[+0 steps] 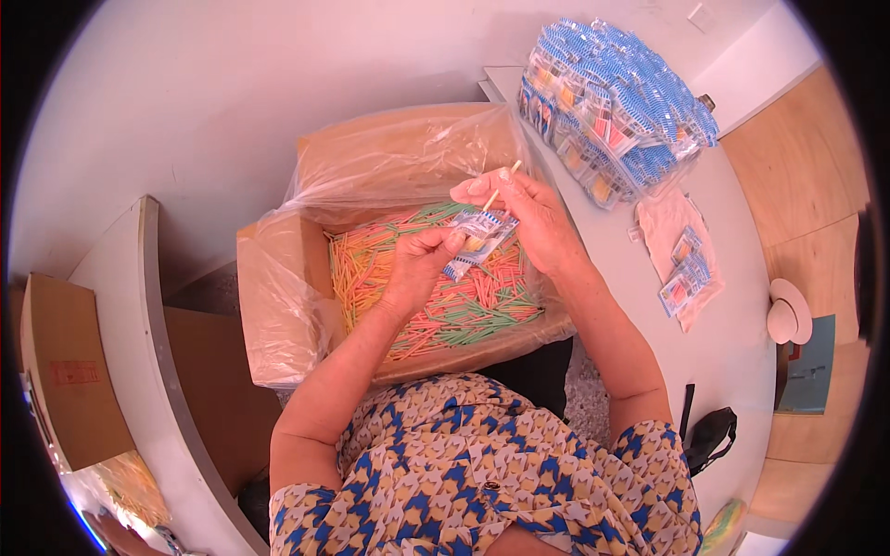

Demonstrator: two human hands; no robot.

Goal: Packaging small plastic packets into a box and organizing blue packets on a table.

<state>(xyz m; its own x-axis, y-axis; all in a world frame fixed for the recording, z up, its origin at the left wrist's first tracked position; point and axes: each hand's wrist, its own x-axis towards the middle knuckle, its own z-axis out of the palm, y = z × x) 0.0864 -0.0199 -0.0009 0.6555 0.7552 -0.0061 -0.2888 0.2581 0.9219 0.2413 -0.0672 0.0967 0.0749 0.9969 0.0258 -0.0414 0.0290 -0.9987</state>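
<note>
Between the thumb and fingers of my left hand (pixel 417 269) is a small clear packet (pixel 475 243) with blue striped ends. Pinched in my right hand (pixel 545 227) is a thin pale yellow stick (pixel 491 199), its lower end at the packet's upper edge. I cannot tell whether the stick's tip is inside the packet. Both hands are over a cardboard box (pixel 389 144) lined with clear plastic. Many thin sticks (pixel 371 269) in pink, yellow, orange and green lie loose in it.
A large heap of blue-striped packets (pixel 621 97) stands on the white table (pixel 603 246) at the far right. Nearer, several packets (pixel 686 278) lie on a pink cloth (pixel 660 218). A black bag (pixel 712 440) rests by the right side. At left are a panel edge (pixel 148 278) and another carton (pixel 69 371).
</note>
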